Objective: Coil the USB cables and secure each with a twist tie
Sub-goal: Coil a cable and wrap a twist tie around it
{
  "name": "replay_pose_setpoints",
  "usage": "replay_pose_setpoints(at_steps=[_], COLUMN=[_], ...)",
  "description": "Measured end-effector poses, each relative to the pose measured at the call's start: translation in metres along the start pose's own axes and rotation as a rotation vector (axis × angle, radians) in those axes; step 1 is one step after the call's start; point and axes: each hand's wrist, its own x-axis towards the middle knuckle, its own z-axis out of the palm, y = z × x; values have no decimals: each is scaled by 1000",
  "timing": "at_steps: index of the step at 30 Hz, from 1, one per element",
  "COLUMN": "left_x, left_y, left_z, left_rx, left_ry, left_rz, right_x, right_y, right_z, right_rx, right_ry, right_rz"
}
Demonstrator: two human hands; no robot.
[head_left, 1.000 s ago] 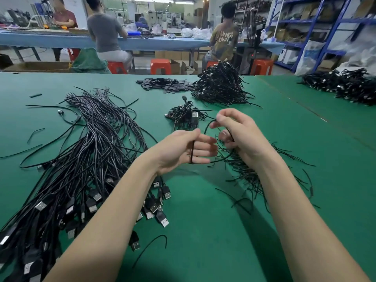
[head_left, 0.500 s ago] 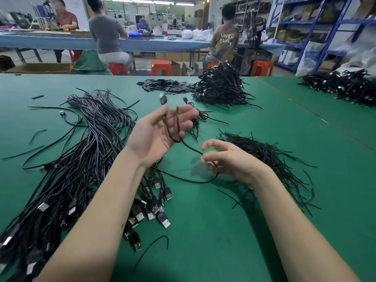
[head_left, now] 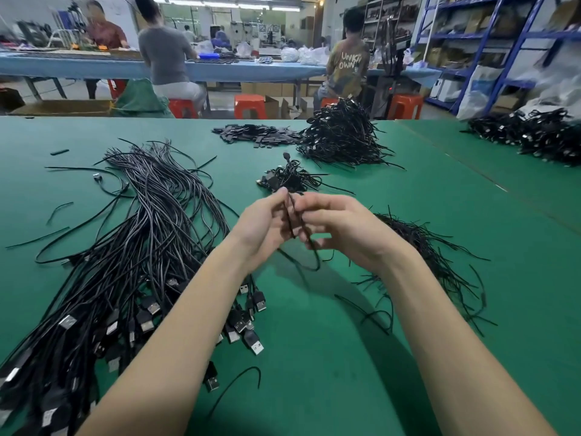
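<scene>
Half a second earlier the hands had been apart, the left raised with the cable looped over its fingers and the right lower, near the tie pile. They had since come together above the middle of the green tabletop [head_left: 345,357]. The left hand [head_left: 262,229] and right hand [head_left: 341,229] both pinched the black USB cable [head_left: 290,220] between curled fingers. Its folded strands ran roughly upright between the fingertips, long axis toward the far edge, with a loop hanging below. The loose cable bundle [head_left: 132,247] lay toward the left edge, the twist ties [head_left: 430,253] just right of the hands.
</scene>
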Motion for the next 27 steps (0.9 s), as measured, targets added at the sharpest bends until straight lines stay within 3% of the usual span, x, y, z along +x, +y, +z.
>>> replay_pose_setpoints(at_steps=[5, 8, 12, 14, 17, 20, 22, 27], left_x=[-3, -8, -12, -9, -3, 2, 5, 4], left_y=[16, 25, 23, 17, 5, -4, -5, 12], left_z=[-12, -21, -28, -27, -20, -10, -7, -15], left_rx=[-401, -329, 135, 314, 400, 387, 246, -301], left_ry=[-86, -158, -265, -288, -230, -36, 71, 15], left_rz=[69, 45, -130, -222, -305, -208, -126, -8], right_x=[-8, -3, 6, 8, 9, 9, 7, -1], right_y=[21, 39, 41, 34, 20, 8, 5, 19], right_z=[-21, -25, -26, -24, -17, -3, 2, 0], right_rx=[-48, -251, -523, -528, -391, -287, -213, -176], right_ry=[-316, -93, 407, 481, 487, 416, 301, -194], right_rz=[222, 247, 14, -76, -95, -118, -131, 148])
